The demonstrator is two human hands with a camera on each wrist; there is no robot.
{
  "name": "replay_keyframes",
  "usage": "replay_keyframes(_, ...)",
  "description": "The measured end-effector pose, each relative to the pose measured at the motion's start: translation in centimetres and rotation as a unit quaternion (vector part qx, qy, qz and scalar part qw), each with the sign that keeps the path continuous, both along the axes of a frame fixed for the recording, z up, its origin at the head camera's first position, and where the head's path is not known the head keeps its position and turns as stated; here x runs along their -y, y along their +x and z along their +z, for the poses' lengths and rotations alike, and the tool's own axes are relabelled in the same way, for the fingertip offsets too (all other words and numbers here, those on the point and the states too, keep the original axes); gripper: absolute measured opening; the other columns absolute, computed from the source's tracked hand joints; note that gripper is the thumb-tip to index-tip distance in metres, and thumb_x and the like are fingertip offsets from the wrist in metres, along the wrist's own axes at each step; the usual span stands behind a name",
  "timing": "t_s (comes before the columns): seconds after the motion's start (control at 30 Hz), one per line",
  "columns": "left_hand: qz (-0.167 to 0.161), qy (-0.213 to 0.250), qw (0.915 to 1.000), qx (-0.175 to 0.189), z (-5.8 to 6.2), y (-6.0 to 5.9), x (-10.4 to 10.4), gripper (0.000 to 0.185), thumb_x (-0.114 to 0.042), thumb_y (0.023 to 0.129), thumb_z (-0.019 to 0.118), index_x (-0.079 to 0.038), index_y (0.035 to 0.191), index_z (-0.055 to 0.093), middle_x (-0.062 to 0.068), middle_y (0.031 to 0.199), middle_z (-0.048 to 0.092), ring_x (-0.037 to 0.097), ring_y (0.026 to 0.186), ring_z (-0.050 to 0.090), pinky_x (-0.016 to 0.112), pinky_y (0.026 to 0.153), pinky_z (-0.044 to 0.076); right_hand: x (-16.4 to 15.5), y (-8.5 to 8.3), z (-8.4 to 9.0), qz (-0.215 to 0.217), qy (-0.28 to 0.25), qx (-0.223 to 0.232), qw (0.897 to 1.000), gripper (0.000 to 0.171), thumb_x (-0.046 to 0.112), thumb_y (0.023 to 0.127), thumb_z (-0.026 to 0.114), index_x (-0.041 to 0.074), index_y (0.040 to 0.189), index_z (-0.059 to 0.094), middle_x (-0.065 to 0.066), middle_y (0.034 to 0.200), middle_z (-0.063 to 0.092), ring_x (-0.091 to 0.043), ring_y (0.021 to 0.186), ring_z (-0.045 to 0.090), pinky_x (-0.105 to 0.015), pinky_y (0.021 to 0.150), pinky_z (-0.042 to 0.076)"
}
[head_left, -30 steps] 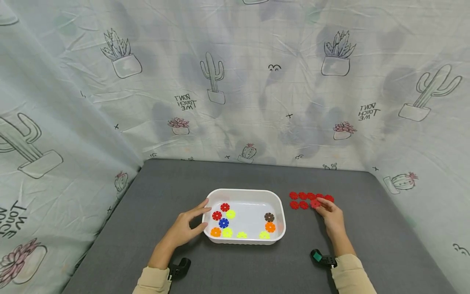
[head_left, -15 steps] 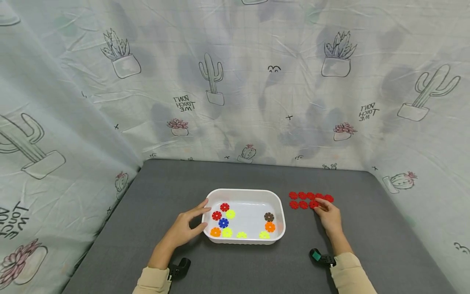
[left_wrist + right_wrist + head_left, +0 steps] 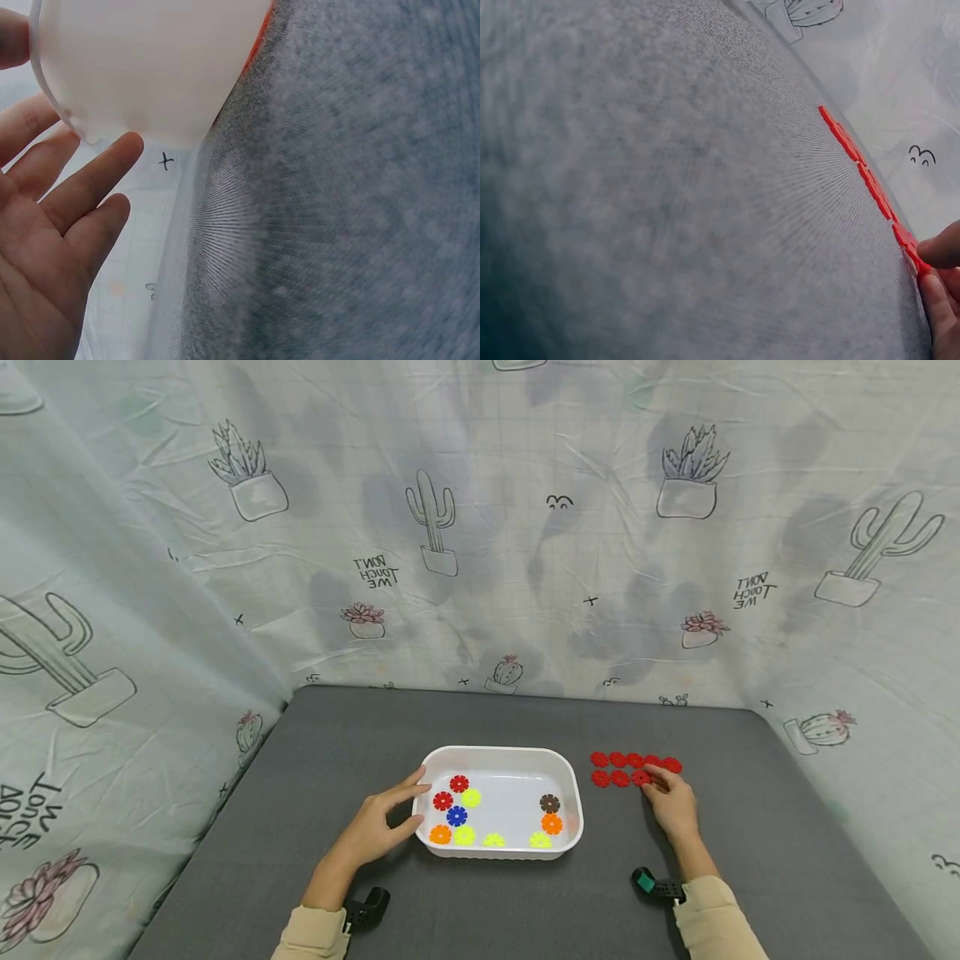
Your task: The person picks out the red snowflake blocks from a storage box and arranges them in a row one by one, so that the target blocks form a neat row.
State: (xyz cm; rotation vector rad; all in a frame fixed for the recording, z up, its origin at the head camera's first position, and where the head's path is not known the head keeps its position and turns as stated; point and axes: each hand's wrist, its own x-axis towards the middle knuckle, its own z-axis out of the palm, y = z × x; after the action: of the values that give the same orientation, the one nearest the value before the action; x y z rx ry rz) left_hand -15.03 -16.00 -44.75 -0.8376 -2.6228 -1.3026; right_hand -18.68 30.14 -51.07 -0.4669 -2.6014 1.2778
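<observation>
A white tray (image 3: 498,750) sits mid-table and holds several flower-shaped discs: red (image 3: 459,782), blue (image 3: 457,815), orange (image 3: 552,823), brown (image 3: 550,802) and yellow-green ones. My left hand (image 3: 375,827) rests with straight fingers against the tray's left end; the left wrist view shows the fingers (image 3: 90,180) beside the tray's wall (image 3: 142,67). To the tray's right, red discs (image 3: 617,760) lie in two rows on the table. My right hand (image 3: 675,802) pinches the last red disc (image 3: 643,777) of the near row. The right wrist view shows its fingertips (image 3: 939,251) at the end of the red line (image 3: 855,157).
The grey table (image 3: 487,718) is fenced at the back and both sides by a cactus-print cloth (image 3: 480,527). A black wrist camera is strapped at each cuff, left (image 3: 366,906) and right (image 3: 651,883).
My right hand has slid the pinched red disc slightly left and back, into line with the near row. The left hand and the tray have not moved.
</observation>
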Motion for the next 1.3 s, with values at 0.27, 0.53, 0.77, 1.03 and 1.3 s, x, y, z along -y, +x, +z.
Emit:
replay_keyframes(0.27, 0.003, -0.002, 1.0, 0.005, -0.1, 0.0, -0.1, 0.042, -0.008, 0.079, 0.065, -0.005, 0.119, 0.057, 0.016, 0.135, 0.043, 0.032, 0.121, 0.045, 0.051, 0.094, 0.037, 0.2, 0.1, 0.1, -0.029, -0.043, -0.008, 0.999, 0.038, 0.008, 0.085, 0.057, 0.003, 0.123, 0.053, -0.018, 0.117, 0.056, -0.013, 0.098, 0.053, 0.002, 0.064, 0.035)
replay_keyframes(0.53, 0.002, -0.005, 1.0, -0.003, -0.4, 0.0, -0.1, 0.041, -0.007, 0.078, 0.066, -0.005, 0.119, 0.057, 0.016, 0.134, 0.044, 0.032, 0.121, 0.045, 0.051, 0.094, 0.038, 0.4, 0.6, 0.8, -0.025, -0.06, -0.003, 0.998, 0.04, 0.015, 0.086, 0.058, 0.006, 0.125, 0.052, -0.016, 0.12, 0.056, 0.002, 0.092, 0.052, -0.001, 0.064, 0.038)
replay_keyframes(0.77, 0.004, -0.007, 1.0, 0.004, -0.5, -0.1, 0.0, 0.041, -0.009, 0.079, 0.065, -0.006, 0.119, 0.057, 0.014, 0.135, 0.043, 0.03, 0.122, 0.044, 0.051, 0.095, 0.037, 1.3, 0.8, 2.0, 0.018, -0.077, -0.009, 0.997, 0.044, 0.017, 0.087, 0.057, 0.005, 0.128, 0.047, -0.018, 0.125, 0.052, -0.029, 0.111, 0.051, -0.002, 0.067, 0.039)
replay_keyframes(1.03, 0.005, -0.006, 0.9999, 0.013, -0.3, 0.0, 0.0, 0.042, -0.008, 0.079, 0.065, -0.006, 0.12, 0.056, 0.014, 0.136, 0.042, 0.03, 0.123, 0.043, 0.053, 0.096, 0.035, 3.9, 0.7, 3.3, 0.091, -0.09, -0.06, 0.99, 0.044, 0.015, 0.085, 0.061, 0.002, 0.125, 0.049, -0.018, 0.124, 0.053, -0.03, 0.11, 0.052, 0.0, 0.074, 0.038)
replay_keyframes(1.3, 0.004, -0.005, 0.9999, 0.015, -0.2, 0.2, 0.0, 0.042, -0.009, 0.079, 0.065, -0.006, 0.12, 0.056, 0.015, 0.136, 0.042, 0.031, 0.123, 0.043, 0.053, 0.096, 0.035, 7.7, 1.1, 5.5, 0.156, -0.131, -0.095, 0.974, 0.045, 0.015, 0.083, 0.063, 0.001, 0.123, 0.05, -0.018, 0.124, 0.053, -0.031, 0.112, 0.051, -0.011, 0.086, 0.043)
